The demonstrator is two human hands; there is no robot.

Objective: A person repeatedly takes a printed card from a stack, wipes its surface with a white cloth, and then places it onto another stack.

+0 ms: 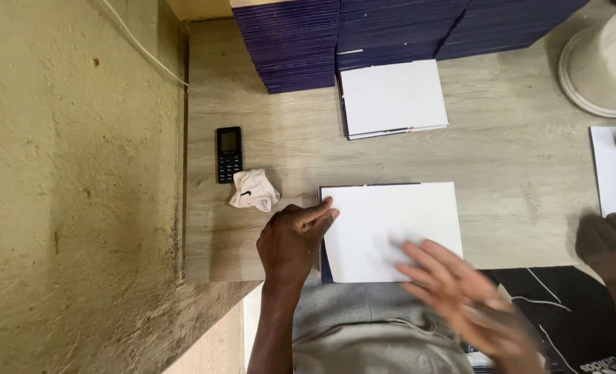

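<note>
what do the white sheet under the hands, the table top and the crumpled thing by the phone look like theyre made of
White sheet: matte paper or thin card, flat with crisp edges, on a dark blue cover. Table top: likely wood-grain laminate, pale grey streaks, smooth. Crumpled thing: soft white cloth or tissue, folds visible; cannot tell which.

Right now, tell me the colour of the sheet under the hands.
White, with a dark blue cover edge beneath; the sheet shows in the head view.
</note>
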